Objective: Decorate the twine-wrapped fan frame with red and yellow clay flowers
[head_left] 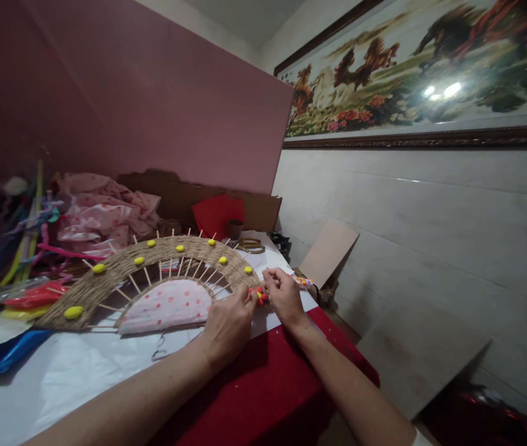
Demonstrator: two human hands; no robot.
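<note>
A half-round woven twine fan [119, 259] with thin sticks rests on the white-covered table. Yellow oval pieces [180, 248] dot its band, and dotted pink cloth [170, 305] fills its inner half circle. At the fan's right end, my left hand [228, 325] is closed, its fingertips at a small red flower [260, 297] with a yellow centre. Just right of the flower is my right hand [284, 298], thumb and fingers pinched together; whatever lies between them is too small to make out. A patterned strip [303, 282] shows behind the right hand.
Scissors [251, 244], a brown cup [235, 228] and a red sheet [219, 214] sit behind the fan. Crumpled pink cloth [105, 210] and colourful pipe cleaners [35, 217] pile up at left. Red cloth [263, 378] covers the near edge. A tiled wall stands at right.
</note>
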